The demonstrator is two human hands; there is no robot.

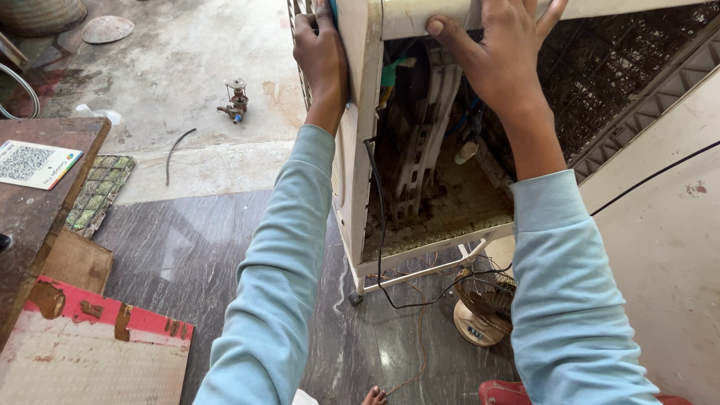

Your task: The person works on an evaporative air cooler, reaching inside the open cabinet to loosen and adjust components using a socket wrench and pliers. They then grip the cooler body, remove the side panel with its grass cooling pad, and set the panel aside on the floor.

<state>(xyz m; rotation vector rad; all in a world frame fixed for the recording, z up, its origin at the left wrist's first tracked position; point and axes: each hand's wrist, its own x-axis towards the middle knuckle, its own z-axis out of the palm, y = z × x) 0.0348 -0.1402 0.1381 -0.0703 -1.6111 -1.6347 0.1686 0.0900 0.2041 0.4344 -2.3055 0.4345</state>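
Cooler cabinet [360, 150], a cream box with its back open, is standing on small legs on the dark stone floor [187, 247], tilted a little toward the camera. Inside it, a pale ribbed column [420, 142] is rising from a dirty, crusted base tray [457, 206], with a black cable [377, 225] hanging down out of the opening and trailing across the floor. A dark mesh panel [607, 82] is lining the far side wall. The left hand [321, 52] is gripping the cabinet's outer left edge near the top, fingers curled around the corner and thumb pressed against the front face. The right hand [502, 56] is resting on the top frame bar [420, 15], fingers spread wide and the thumb hooking down over the bar into the opening. Both arms, in light blue sleeves, are reaching straight out, so the cabinet is sitting directly ahead between them. Below the cabinet, a small table fan [484, 307] is lying on the floor. At the left, a wooden table [37, 210] is holding a printed card [34, 163], and a small metal valve [236, 100] is sitting on the concrete beyond.
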